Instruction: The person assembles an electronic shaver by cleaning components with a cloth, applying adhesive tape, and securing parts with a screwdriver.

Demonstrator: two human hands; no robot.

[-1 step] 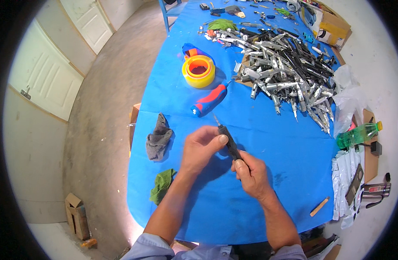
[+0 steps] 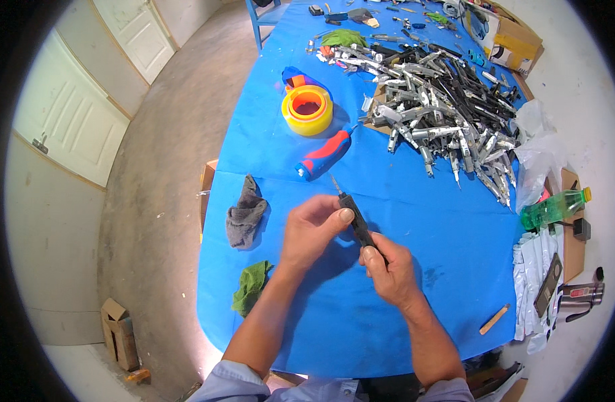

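Over the blue-covered table I hold a slim black device [image 2: 358, 221] with a thin metal tip pointing away from me; its exact kind does not show. My left hand [image 2: 311, 231] pinches its far end near the tip, thumb on top. Around its near end my right hand [image 2: 390, 269] is closed, with the thumb along it. Just beyond the tip lies a red and blue electric screwdriver [image 2: 326, 154]. Farther back sits a yellow and orange ring-shaped holder [image 2: 307, 122] like a roll of tape. A large pile of similar slim white, grey and black devices [image 2: 448, 110] covers the far right.
Left of my hands lie a grey cloth [image 2: 246, 213] and a green cloth [image 2: 251, 288]. A wooden-handled tool [image 2: 494, 319] rests near the right front edge. Along the right side are a green bottle [image 2: 555, 208], white plastic packets [image 2: 529, 281] and a cardboard box [image 2: 515, 43].
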